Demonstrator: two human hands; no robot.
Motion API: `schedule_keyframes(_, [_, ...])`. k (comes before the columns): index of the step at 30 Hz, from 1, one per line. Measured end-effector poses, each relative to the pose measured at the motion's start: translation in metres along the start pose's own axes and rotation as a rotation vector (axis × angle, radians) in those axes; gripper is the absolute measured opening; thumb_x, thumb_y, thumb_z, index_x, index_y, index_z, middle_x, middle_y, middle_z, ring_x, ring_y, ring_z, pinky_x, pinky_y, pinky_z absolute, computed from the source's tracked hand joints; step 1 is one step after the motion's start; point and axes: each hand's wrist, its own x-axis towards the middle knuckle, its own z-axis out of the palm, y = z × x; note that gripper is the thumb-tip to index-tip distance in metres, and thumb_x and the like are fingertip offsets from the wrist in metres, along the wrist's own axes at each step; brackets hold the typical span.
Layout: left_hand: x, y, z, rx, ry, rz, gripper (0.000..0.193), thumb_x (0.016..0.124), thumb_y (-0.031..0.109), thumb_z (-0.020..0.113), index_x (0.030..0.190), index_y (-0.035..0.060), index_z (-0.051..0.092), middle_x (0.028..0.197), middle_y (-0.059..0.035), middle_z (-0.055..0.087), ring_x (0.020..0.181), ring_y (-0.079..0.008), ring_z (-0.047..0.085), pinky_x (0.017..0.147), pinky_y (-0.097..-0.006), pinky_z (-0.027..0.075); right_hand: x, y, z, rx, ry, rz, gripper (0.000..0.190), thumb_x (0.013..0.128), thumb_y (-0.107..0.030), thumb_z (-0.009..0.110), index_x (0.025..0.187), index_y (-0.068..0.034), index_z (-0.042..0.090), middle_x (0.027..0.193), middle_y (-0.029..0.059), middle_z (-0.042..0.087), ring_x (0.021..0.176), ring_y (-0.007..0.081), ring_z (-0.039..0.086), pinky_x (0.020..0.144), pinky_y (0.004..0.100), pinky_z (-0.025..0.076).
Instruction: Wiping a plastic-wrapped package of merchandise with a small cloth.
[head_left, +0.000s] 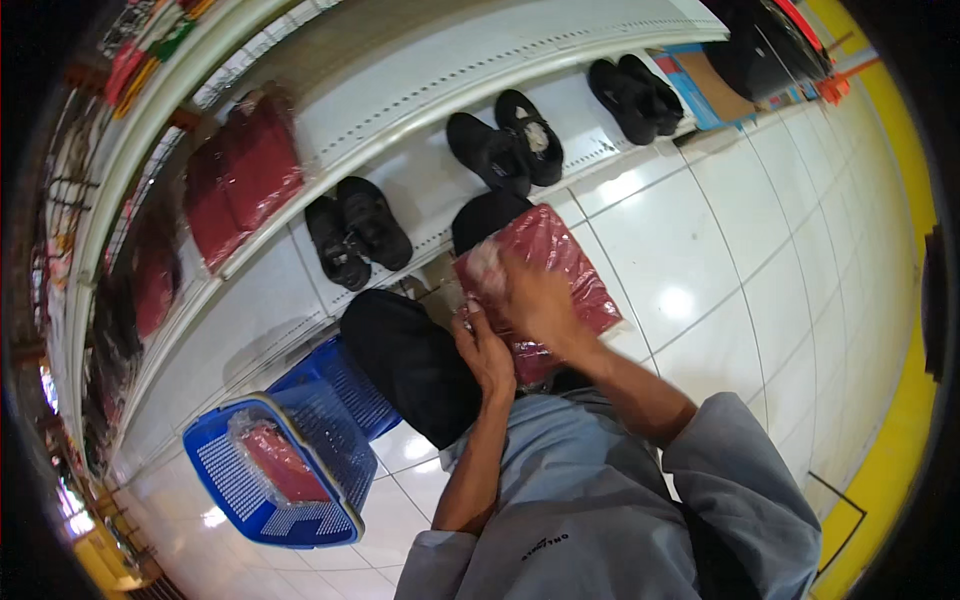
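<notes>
A folded dark red garment in clear plastic (581, 277) lies across my lap and right thigh. My left hand (487, 352) grips the near left edge of this package, its thumb along the crinkled plastic. Over the package's middle is my right hand (540, 307), blurred by motion. A pale, wadded cloth (486, 268) shows at its fingers, pressed against the plastic; the blur hides its exact shape. Both knees, in black trousers (405, 360), point towards the low shelf.
A blue plastic basket (199, 450) on the left contains another wrapped red garment (289, 461). Black shoes (371, 225) stand in pairs along the white bottom shelf (427, 184). More wrapped red garments (244, 180) sit on the shelf above. White floor tiles (697, 247) extend to the right.
</notes>
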Motion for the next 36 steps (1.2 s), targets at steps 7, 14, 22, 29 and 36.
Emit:
schedule_keyframes(7, [-0.006, -0.023, -0.002, -0.124, 0.045, 0.099, 0.046, 0.102, 0.034, 0.045, 0.122, -0.0074, 0.048, 0.119, -0.0201, 0.056, 0.104, -0.0264, 0.053, 0.096, -0.0356, 0.038, -0.102, 0.066, -0.005, 0.136, 0.306, -0.001, 0.020, 0.084, -0.013, 0.065, 0.101, -0.004, 0.060, 0.090, 0.0126, 0.067, 0.077, 0.0289, 0.067, 0.064, 0.0375, 0.054])
schedule_keyframes(14, [-0.010, -0.019, -0.003, -0.047, 0.087, -0.089, 0.054, 0.102, 0.041, 0.040, 0.125, -0.0078, 0.046, 0.122, -0.0245, 0.053, 0.110, -0.0293, 0.051, 0.098, -0.0368, 0.036, -0.088, 0.070, -0.071, 0.380, 0.418, 0.097, 0.016, 0.089, -0.005, 0.058, 0.104, -0.001, 0.062, 0.102, 0.0112, 0.069, 0.092, 0.0204, 0.068, 0.077, 0.0289, 0.053])
schedule_keyframes(22, [-0.013, -0.022, -0.007, -0.106, -0.024, 0.061, 0.052, 0.102, 0.041, 0.039, 0.121, -0.0067, 0.049, 0.116, -0.0232, 0.056, 0.102, -0.0309, 0.053, 0.094, -0.0368, 0.038, -0.086, 0.033, 0.011, 0.030, 0.140, -0.190, 0.019, 0.076, -0.015, 0.069, 0.085, -0.006, 0.054, 0.080, 0.0147, 0.061, 0.073, 0.0355, 0.062, 0.061, 0.0423, 0.050])
schedule_keyframes(29, [-0.016, -0.010, -0.003, 0.046, -0.001, 0.071, 0.056, 0.104, 0.039, 0.034, 0.130, -0.0098, 0.043, 0.124, -0.0300, 0.052, 0.112, -0.0371, 0.052, 0.099, -0.0395, 0.036, -0.033, 0.087, -0.023, 0.011, 0.324, 0.261, 0.030, 0.082, -0.025, 0.069, 0.104, -0.007, 0.059, 0.093, 0.0183, 0.066, 0.083, 0.0403, 0.064, 0.068, 0.0457, 0.051])
schedule_keyframes(36, [-0.015, -0.012, -0.005, 0.092, 0.049, 0.133, 0.051, 0.104, 0.037, 0.036, 0.124, -0.0096, 0.045, 0.117, -0.0302, 0.054, 0.109, -0.0361, 0.052, 0.094, -0.0405, 0.038, -0.011, 0.048, -0.011, 0.049, 0.289, 0.140, 0.024, 0.081, -0.014, 0.065, 0.102, -0.006, 0.056, 0.089, 0.0216, 0.065, 0.074, 0.0417, 0.064, 0.060, 0.0493, 0.050])
